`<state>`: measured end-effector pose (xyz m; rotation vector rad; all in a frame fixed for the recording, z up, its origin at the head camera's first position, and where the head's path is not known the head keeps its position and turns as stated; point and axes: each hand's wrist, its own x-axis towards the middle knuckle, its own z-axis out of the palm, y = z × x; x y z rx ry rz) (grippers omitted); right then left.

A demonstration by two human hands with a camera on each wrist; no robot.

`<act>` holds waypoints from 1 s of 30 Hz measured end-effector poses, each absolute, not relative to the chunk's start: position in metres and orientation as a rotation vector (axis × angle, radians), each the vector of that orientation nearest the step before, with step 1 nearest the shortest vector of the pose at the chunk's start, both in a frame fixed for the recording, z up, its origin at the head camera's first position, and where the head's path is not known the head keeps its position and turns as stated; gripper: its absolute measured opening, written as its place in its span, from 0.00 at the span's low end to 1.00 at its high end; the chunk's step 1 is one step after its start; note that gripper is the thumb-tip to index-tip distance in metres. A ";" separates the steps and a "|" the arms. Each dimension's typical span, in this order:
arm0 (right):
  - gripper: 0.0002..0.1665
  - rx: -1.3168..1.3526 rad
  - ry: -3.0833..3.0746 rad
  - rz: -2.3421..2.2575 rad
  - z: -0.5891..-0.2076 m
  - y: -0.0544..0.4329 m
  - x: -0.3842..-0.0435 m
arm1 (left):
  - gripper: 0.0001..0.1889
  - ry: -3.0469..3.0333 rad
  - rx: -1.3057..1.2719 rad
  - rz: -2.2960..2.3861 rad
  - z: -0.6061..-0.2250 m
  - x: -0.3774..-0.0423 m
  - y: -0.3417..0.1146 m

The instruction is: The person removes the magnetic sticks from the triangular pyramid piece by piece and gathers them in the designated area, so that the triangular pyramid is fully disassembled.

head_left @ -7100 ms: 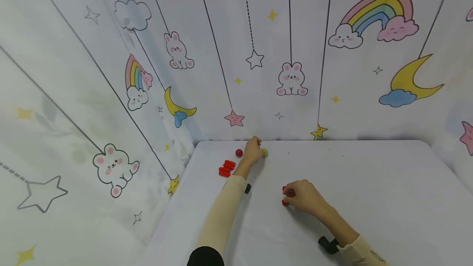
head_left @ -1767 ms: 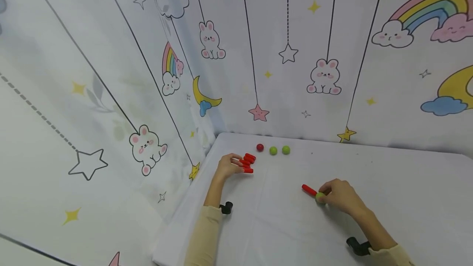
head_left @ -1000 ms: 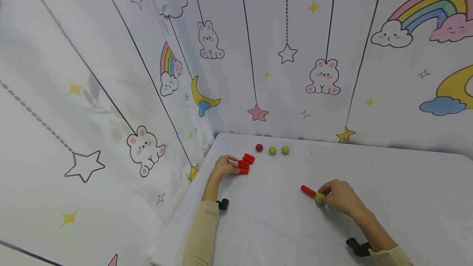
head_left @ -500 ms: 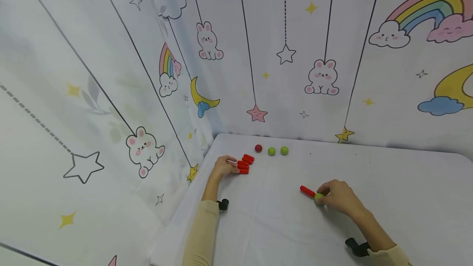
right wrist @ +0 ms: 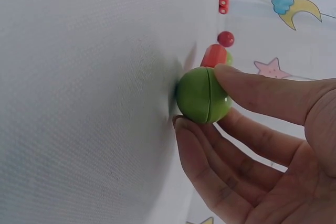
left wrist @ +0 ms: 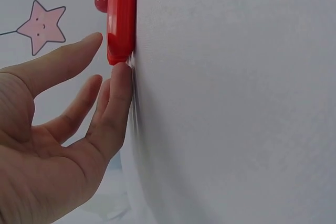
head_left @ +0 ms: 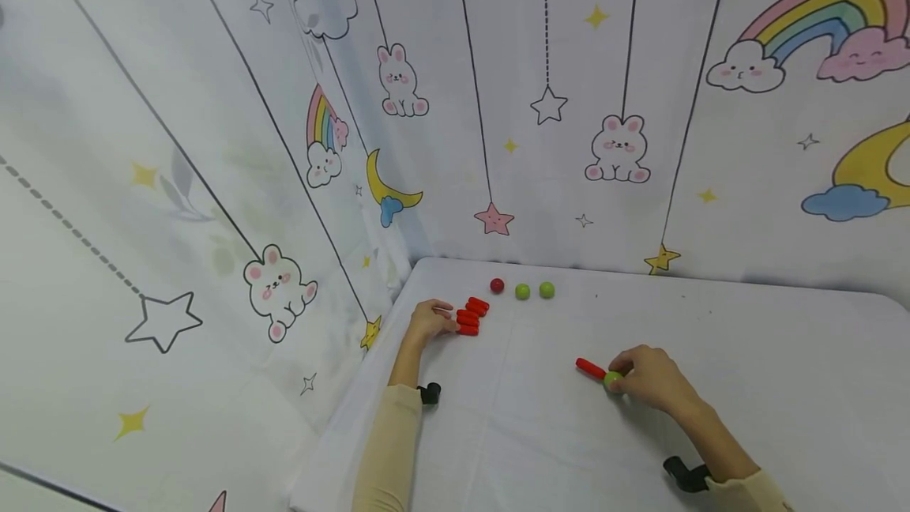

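Observation:
My right hand pinches a green ball between thumb and fingertips, low over the white table. The ball has a seam around it. A red rod meets or nearly meets the ball's far side and points away to the left. My left hand is beside several short red rods lying in a row. In the left wrist view its fingertips reach the near end of a red rod, while the thumb stands apart from it. Whether the left fingertips press the rod is hard to tell.
Behind the row of rods, a red ball and two green balls, one beside the other, sit near the far edge of the white table. A patterned curtain hangs behind and to the left.
Seven seconds ago my left hand was at a far green ball and my right held red pieces; since then the left moved to the rods. Over the last second both hands hardly move.

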<state>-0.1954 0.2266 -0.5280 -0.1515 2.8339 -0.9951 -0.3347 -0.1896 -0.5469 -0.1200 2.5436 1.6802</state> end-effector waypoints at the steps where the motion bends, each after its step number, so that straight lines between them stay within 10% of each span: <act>1: 0.14 -0.161 2.836 -0.993 -0.528 0.227 -0.195 | 0.25 2.538 -0.126 1.696 -0.546 -0.335 -0.189; 30: 0.15 -0.208 2.802 -1.032 -0.520 0.229 -0.193 | 0.22 2.565 0.300 1.514 -0.515 -0.284 -0.087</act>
